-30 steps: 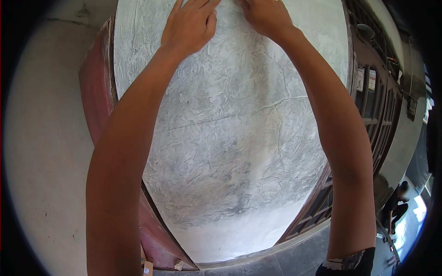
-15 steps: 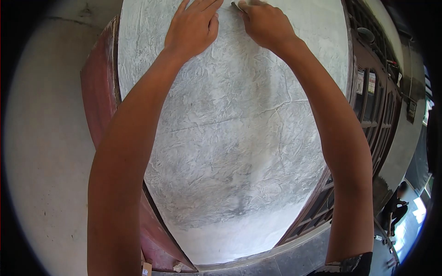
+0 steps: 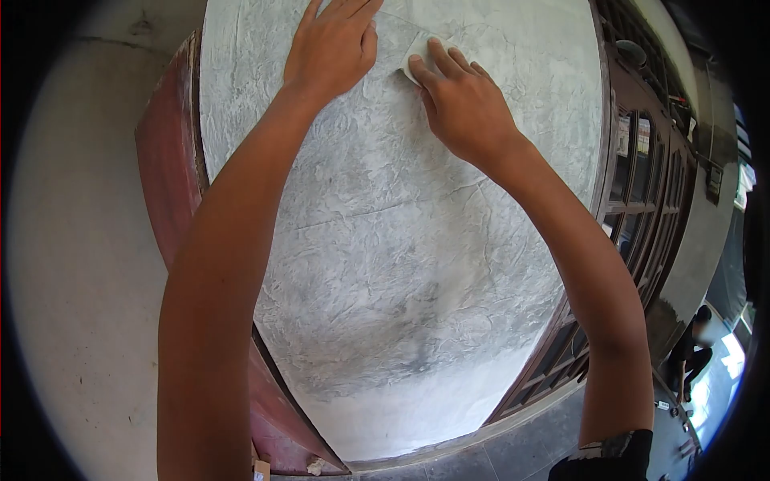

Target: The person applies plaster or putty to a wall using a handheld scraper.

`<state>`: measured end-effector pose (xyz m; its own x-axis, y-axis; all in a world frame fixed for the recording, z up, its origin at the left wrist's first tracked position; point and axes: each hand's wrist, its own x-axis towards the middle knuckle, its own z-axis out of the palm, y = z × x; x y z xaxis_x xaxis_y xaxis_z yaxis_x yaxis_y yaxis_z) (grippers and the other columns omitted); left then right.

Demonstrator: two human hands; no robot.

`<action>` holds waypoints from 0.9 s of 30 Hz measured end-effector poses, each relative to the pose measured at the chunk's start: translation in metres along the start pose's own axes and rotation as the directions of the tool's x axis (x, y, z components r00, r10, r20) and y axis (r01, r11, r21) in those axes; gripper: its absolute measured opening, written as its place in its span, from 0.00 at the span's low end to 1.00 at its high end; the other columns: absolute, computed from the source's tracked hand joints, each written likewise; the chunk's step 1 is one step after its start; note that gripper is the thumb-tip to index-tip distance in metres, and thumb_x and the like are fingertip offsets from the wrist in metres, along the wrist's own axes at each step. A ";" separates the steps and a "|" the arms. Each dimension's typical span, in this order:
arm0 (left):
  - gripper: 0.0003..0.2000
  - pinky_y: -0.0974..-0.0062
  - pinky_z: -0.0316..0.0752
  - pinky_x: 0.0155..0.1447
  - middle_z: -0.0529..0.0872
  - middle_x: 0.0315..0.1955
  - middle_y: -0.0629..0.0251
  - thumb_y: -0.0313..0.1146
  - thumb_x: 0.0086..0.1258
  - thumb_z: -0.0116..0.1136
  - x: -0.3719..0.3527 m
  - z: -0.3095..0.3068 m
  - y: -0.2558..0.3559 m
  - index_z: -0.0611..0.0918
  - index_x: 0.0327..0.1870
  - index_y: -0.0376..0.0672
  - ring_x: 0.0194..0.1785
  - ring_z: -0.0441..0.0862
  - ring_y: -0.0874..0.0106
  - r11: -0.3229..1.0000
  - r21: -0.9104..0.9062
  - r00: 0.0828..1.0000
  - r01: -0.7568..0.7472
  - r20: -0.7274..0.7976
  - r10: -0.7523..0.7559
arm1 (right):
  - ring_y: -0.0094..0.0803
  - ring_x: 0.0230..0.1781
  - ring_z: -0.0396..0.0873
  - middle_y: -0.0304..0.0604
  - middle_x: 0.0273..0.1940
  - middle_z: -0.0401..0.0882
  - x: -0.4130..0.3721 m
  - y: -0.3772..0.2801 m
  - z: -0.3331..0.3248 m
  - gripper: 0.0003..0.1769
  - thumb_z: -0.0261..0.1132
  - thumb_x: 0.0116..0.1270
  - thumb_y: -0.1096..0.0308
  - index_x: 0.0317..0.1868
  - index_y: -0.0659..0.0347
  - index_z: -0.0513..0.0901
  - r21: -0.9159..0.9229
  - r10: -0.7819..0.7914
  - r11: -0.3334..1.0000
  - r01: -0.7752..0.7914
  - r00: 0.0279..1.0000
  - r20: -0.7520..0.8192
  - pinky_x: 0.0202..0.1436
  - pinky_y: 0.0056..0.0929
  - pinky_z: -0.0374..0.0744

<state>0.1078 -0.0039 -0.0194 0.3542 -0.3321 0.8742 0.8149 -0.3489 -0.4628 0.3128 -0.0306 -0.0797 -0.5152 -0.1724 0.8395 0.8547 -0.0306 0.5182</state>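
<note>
In front of me rises a mottled grey-and-white plastered wall (image 3: 377,264) with rough texture and fine crack lines. My left hand (image 3: 333,52) lies on its upper part, fingers stretched out and holding nothing. Just right of it, my right hand (image 3: 465,104) presses a pale piece of sandpaper (image 3: 415,50) against the wall. The fingers lie over the sheet, and a darker edge shows at its lower left. Part of the sheet is hidden under the fingers.
A red-brown wooden panel (image 3: 166,152) borders the wall at left. Dark wooden window frames (image 3: 642,176) stand on the right. Grey floor tiles (image 3: 457,469) run along the base. At far right a person (image 3: 690,353) sits low near small items on the ground.
My right hand has moved down the wall with the sandpaper, which now shows its pale face under the fingers. The left hand has stayed in nearly the same place.
</note>
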 end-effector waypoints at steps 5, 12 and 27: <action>0.20 0.50 0.56 0.84 0.78 0.72 0.50 0.29 0.79 0.48 -0.001 0.000 -0.002 0.79 0.68 0.32 0.80 0.69 0.56 0.999 -0.032 1.000 -0.003 0.005 0.003 | 0.54 0.58 0.83 0.60 0.58 0.83 0.080 0.051 0.034 0.20 0.49 0.81 0.66 0.61 0.64 0.84 0.201 0.069 0.978 -0.054 0.995 -0.067 0.59 0.46 0.83; 0.20 0.50 0.56 0.84 0.78 0.73 0.50 0.29 0.79 0.48 0.002 -0.003 -0.003 0.79 0.69 0.32 0.80 0.69 0.56 0.999 -0.038 1.000 -0.025 0.001 0.025 | 0.52 0.60 0.85 0.60 0.64 0.81 0.005 -0.001 0.006 0.15 0.62 0.73 0.67 0.56 0.59 0.87 0.000 -0.039 0.999 0.039 0.994 -0.104 0.61 0.52 0.83; 0.20 0.50 0.57 0.84 0.80 0.70 0.49 0.28 0.79 0.49 -0.001 0.001 -0.007 0.80 0.67 0.32 0.79 0.70 0.54 0.996 -0.080 0.999 -0.040 -0.040 0.037 | 0.53 0.61 0.83 0.60 0.61 0.83 0.093 0.021 -0.020 0.21 0.48 0.81 0.68 0.63 0.65 0.82 0.098 0.185 0.969 -0.225 0.933 0.308 0.63 0.46 0.83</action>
<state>0.1021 -0.0005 -0.0171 0.3654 -0.3793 0.8501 0.7608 -0.4045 -0.5075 0.2842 -0.0670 0.0058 -0.3420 0.1364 0.9298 0.9382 0.1055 0.3296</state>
